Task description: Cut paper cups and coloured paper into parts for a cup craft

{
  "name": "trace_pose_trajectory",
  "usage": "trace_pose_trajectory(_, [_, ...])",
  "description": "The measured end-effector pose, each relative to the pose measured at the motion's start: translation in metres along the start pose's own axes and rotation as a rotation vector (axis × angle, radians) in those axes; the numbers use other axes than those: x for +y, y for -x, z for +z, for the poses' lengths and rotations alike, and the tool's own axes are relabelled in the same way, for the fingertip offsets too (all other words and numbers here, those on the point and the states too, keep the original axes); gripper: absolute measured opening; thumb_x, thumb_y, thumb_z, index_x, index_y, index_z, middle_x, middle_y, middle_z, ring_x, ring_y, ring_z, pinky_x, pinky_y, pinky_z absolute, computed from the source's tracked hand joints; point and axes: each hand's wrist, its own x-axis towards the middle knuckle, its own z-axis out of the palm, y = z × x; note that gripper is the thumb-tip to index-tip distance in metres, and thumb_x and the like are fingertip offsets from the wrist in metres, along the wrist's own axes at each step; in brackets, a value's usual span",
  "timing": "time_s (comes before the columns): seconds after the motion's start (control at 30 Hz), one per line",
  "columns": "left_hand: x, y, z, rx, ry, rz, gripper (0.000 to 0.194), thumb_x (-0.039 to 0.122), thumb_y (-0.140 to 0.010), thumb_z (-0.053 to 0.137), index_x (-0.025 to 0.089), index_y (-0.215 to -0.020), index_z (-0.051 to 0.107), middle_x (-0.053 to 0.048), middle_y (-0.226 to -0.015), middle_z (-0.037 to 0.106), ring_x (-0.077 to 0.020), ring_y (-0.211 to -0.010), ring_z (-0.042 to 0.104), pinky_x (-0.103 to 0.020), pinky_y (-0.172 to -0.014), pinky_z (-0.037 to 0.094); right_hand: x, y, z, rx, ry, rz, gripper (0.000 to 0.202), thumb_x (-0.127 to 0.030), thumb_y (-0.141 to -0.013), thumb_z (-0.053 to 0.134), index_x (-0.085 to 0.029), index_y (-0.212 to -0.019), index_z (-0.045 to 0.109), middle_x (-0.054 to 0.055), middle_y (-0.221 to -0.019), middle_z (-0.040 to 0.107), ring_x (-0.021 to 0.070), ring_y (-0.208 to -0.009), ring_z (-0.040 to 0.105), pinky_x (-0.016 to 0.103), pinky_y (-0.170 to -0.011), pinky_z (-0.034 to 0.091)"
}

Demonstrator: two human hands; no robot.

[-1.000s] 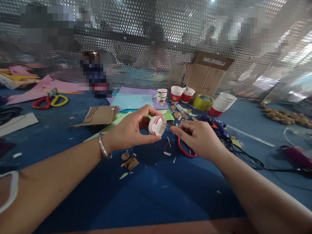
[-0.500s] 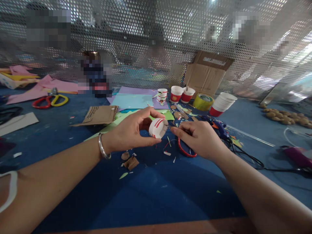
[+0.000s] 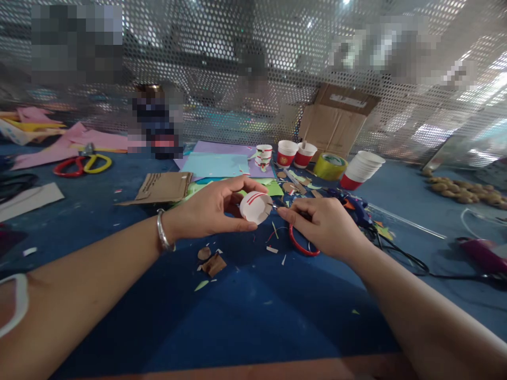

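Between the thumb and fingers of my left hand (image 3: 216,208) is a cut-down paper cup (image 3: 253,207), white with red stripes. It is tilted, its opening facing right and toward me, and short slits show along its rim. My right hand (image 3: 322,221) grips red-handled scissors (image 3: 303,244); one red loop hangs below the fingers. The scissors' tips point left and meet the cup's right rim. Most of the blades and the other loop are hidden by my fingers. Under both hands, small paper scraps (image 3: 272,249) and a brown cardboard scrap (image 3: 214,265) lie on the blue table (image 3: 245,322).
Behind my hands stand red-and-white paper cups (image 3: 287,153), yellow tape (image 3: 330,165) and a cup stack (image 3: 362,169). A glue gun (image 3: 356,208) with black cable lies right. Cardboard (image 3: 166,187), coloured paper (image 3: 216,163) and other scissors (image 3: 82,164) lie left. A perforated metal screen (image 3: 222,68) rises behind.
My left hand has shifted slightly left and turned the paper cup a little, so its slit rim faces the scissors differently. My right hand has stayed almost in place.
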Motion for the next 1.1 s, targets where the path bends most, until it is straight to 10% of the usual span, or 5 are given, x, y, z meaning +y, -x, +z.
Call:
trace_pose_trajectory(0.77, [-0.001, -0.001, -0.002, -0.013, 0.165, -0.100, 0.058, 0.023, -0.072, 0.083, 0.023, -0.123, 0.057, -0.007, -0.119, 0.064, -0.0199, -0.107, 0.064, -0.036, -0.093, 0.054, -0.002, 0.000, -0.003, -0.015, 0.027, -0.028, 0.050, -0.052, -0.095, 0.050, -0.020, -0.058, 0.041, -0.003, -0.053, 0.043, 0.0117, -0.053, 0.038, 0.029, -0.055, 0.024])
trace_pose_trajectory(1.1, [0.006, -0.002, 0.012, 0.047, -0.006, -0.165, 0.035, 0.030, -0.083, 0.069, 0.020, -0.115, 0.058, -0.004, -0.098, 0.067, -0.0159, -0.083, 0.066, -0.029, -0.072, 0.054, -0.003, 0.002, 0.005, 0.016, 0.151, -0.021, 0.049, -0.053, -0.094, 0.050, -0.020, -0.060, 0.040, -0.002, -0.053, 0.044, 0.0120, -0.051, 0.037, 0.029, -0.054, 0.021])
